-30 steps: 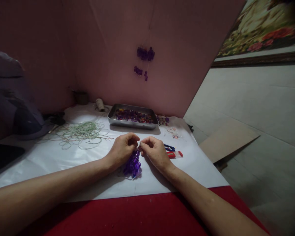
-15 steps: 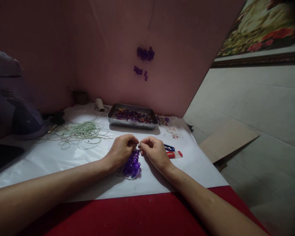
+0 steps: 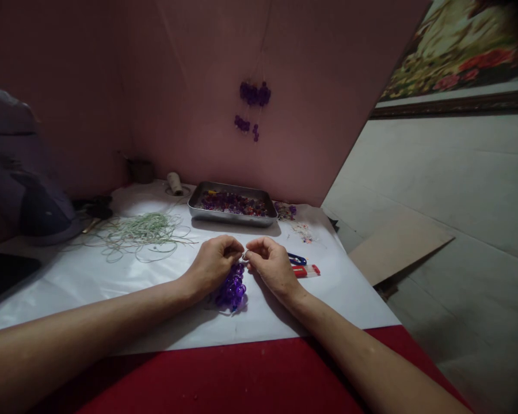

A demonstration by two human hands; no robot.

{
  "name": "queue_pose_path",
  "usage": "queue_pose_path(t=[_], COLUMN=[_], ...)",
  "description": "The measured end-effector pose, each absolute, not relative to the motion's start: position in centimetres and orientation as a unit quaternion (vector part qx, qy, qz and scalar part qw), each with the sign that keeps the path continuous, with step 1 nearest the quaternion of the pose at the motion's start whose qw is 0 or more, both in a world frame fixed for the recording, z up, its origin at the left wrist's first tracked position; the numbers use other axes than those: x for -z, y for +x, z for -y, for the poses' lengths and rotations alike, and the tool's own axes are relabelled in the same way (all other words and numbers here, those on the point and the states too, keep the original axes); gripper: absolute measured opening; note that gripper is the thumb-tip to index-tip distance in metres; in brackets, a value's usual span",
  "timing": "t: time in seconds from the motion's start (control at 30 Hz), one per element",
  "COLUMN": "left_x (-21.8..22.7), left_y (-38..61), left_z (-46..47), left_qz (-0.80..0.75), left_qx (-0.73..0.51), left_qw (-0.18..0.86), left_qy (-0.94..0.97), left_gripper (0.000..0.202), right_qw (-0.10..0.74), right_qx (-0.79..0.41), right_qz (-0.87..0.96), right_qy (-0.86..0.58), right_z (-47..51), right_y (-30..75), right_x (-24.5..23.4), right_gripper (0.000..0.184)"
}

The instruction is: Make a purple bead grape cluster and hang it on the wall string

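A cluster of shiny purple beads (image 3: pixel 233 292) lies on the white sheet, partly behind my left hand. Just above it, my left hand (image 3: pixel 216 261) is closed in a pinch on a thin, pale cord (image 3: pixel 244 256) by the top of the beads. My right hand (image 3: pixel 271 264) faces it, thumb and forefinger pinched on the same cord, which makes a small loop between the fingertips. Beyond my right hand lie a red cutter (image 3: pixel 307 271) with a clear end and a small tool with dark blue handles (image 3: pixel 297 259), both partly hidden by that hand.
A metal tray (image 3: pixel 233 218) of mixed beads stands at the back. To its left are a tangle of pale green cord (image 3: pixel 144 230) and a spool (image 3: pixel 175 184). Bead scraps (image 3: pixel 302 232) lie to its right. Purple bead pieces (image 3: pixel 254 93) hang on the pink wall.
The fingertips of my right hand have shifted slightly, and the small cord loop between my hands shows more plainly. My left hand and the bead cluster have hardly moved.
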State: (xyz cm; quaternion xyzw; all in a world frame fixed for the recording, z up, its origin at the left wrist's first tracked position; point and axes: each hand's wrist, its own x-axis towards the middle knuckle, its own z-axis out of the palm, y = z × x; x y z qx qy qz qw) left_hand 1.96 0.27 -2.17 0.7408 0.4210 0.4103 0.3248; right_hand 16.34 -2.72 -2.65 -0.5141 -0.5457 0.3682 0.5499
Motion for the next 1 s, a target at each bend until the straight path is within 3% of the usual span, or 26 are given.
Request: queue_pose_path(t=[0.3,0.5,0.63,1.0], left_x=[1.46,1.39,1.75,1.98], left_y=[2.14,2.27,2.17,2.00], left_z=[0.12,0.11,-0.07,-0.25], left_qz=[-0.440,-0.442,-0.432,-0.424], left_qx=[-0.382,-0.395,-0.397,-0.402], left_qw=[0.292,0.308,0.309,0.335], left_qy=[0.758,0.744,0.749,0.739], left_gripper=[0.014,0.013,0.013,0.013], right_qw=[0.540,0.489,0.452,0.457], right_qx=[-0.358,-0.237,-0.219,-0.208], right_qz=[0.561,0.613,0.638,0.654], right_qy=[-0.515,-0.573,-0.584,-0.566], right_z=[2.69,2.85,3.16,3.13], right_y=[16.41,16.55,16.28,16.35], right_x=[2.67,2.19,1.77,2.09], right_gripper=[0.016,0.015,0.013,0.017])
